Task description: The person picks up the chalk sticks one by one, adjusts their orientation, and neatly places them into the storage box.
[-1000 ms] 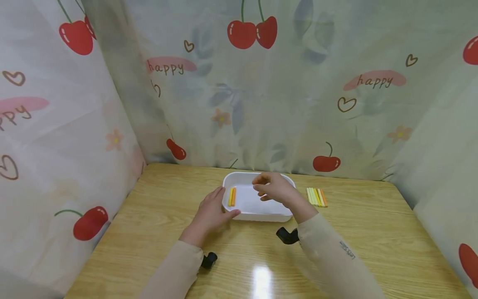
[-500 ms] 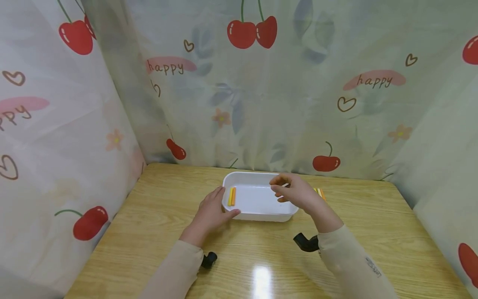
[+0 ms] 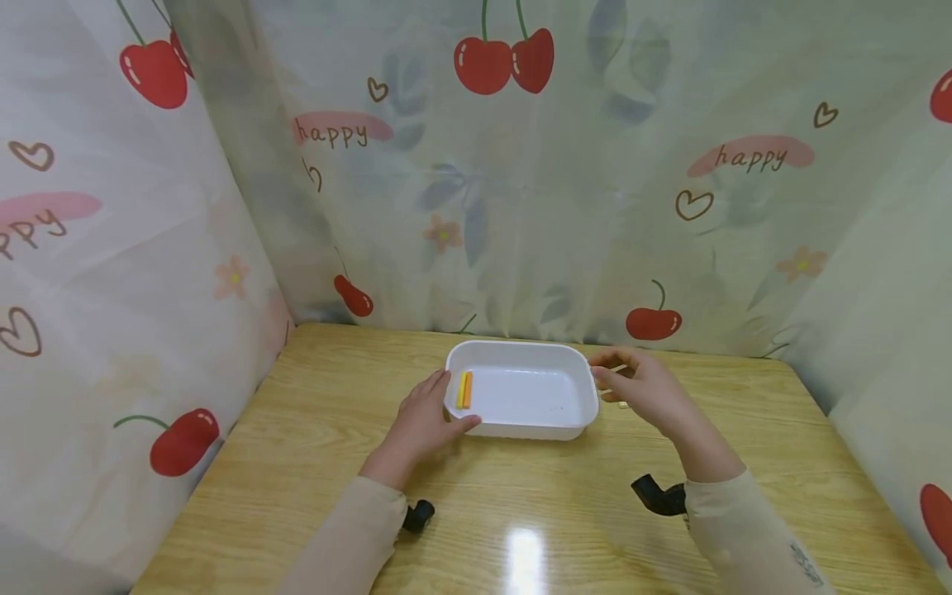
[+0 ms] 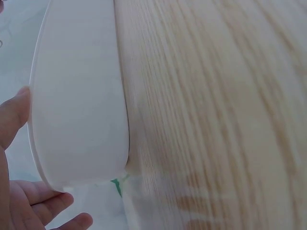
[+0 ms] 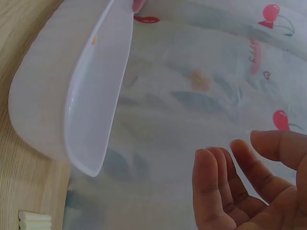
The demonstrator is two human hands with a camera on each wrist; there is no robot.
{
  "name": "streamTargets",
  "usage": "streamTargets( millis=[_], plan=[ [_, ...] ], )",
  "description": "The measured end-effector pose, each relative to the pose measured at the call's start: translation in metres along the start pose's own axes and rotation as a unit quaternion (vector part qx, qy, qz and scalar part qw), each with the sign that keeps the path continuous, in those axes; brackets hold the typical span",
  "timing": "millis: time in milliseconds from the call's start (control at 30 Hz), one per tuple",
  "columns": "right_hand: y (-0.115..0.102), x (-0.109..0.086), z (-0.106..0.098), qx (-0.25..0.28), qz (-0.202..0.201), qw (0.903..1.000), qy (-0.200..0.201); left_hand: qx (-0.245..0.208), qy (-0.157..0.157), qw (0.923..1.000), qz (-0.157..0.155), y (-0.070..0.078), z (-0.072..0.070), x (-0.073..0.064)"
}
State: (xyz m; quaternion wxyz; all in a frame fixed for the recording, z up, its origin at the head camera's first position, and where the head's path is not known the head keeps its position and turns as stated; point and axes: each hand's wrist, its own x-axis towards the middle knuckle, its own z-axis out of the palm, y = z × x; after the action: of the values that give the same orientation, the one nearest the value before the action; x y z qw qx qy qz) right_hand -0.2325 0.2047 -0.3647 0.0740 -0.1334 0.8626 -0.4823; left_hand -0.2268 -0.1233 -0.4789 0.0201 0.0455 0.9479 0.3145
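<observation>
"Where are the hands?"

"The left hand (image 3: 422, 420) grips the left end of a white tray (image 3: 521, 395), thumb on the near rim, the other fingers spread away from it against the end wall. The right hand (image 3: 647, 392) is just beside the tray's opposite end."

"Is the right one pinching anything?"

"Its fingers are loosely bent, with a gap between thumb and fingertips."

"What's inside the tray?"

"Just in from the left fingers, a yellow stick (image 3: 462, 390) and an orange stick (image 3: 468, 390) lie side by side. Nearer the right fingers, a few tiny specks dot the floor."

"And around the fingers?"

"Below the right fingers, some pale sticks (image 5: 34, 221) lie on the wooden table (image 3: 521, 487); the hand mostly hides them from the head view. Beyond both hands' fingers hangs a curtain (image 3: 506, 207) with cherries, hearts and 'happy'. Behind the fingers are beige sleeves (image 3: 345, 537), a black piece (image 3: 420, 516) jutting from each."
</observation>
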Motion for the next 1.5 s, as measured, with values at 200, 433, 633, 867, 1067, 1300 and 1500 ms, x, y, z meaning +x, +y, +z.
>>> streamTargets(
  millis=[200, 433, 633, 867, 1067, 1300, 1500],
  plan=[
    [0.014, -0.003, -0.017, -0.013, -0.004, 0.9994, 0.03, -0.004, 0.001, 1.0, -0.001, 0.002, -0.003, -0.001],
    [0.036, 0.001, -0.033, -0.076, 0.003, 0.9939, 0.08, -0.004, 0.001, 1.0, 0.0, 0.002, -0.003, -0.001],
    [0.059, 0.012, -0.04, -0.109, 0.01, 0.9887, 0.103, -0.003, 0.003, 1.0, -0.001, 0.001, -0.003, -0.001],
    [0.093, 0.026, -0.043, -0.108, 0.036, 0.9858, 0.123, -0.007, -0.001, 0.9999, -0.009, 0.001, -0.002, -0.001],
    [0.124, 0.042, -0.047, -0.122, 0.066, 0.9835, 0.116, -0.003, 0.003, 1.0, 0.004, 0.001, -0.003, -0.002],
    [0.145, 0.056, -0.048, -0.144, 0.1, 0.9796, 0.098, -0.003, 0.003, 1.0, 0.004, 0.002, -0.002, -0.002],
    [0.151, 0.063, -0.046, -0.115, 0.133, 0.9813, 0.079, -0.01, 0.003, 0.9999, -0.007, 0.002, -0.002, -0.003]
  ],
)
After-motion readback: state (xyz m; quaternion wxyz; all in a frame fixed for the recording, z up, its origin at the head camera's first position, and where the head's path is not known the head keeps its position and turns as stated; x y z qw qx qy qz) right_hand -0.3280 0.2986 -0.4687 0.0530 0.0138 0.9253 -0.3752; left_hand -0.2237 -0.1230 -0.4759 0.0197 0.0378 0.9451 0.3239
